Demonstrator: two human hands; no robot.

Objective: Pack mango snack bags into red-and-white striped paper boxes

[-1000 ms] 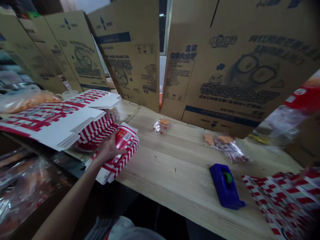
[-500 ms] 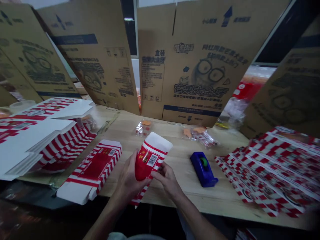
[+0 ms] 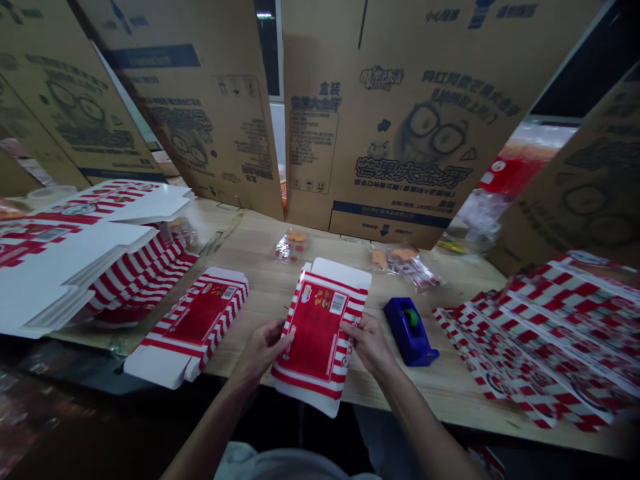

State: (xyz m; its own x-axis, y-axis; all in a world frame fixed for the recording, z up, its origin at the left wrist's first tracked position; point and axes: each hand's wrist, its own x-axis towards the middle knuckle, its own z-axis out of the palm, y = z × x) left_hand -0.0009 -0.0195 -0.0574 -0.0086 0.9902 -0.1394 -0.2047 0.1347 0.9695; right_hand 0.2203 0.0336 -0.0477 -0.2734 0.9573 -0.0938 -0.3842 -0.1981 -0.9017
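Between my two hands is a red-and-white striped carton, its printed red panel with a barcode facing up and white flaps showing at both ends. My left hand grips its left edge, thumb on the panel. On the right edge, my right hand pinches the striped side. The carton is held over the table's front edge, tilted slightly. Left of it lies a second striped carton with the same red panel. A blue tape dispenser with a green core stands just right of my right hand.
Flat striped carton blanks are piled at the left. More striped cartons lie stacked at the right. Clear packets with orange pieces and another packet group lie behind the carton. Tall cardboard sheets stand along the back of the wooden table.
The carton, squeezed and leaning before, is now spread flatter with its full red panel facing up. My hands have moved apart to its opposite edges. The view has shifted slightly.
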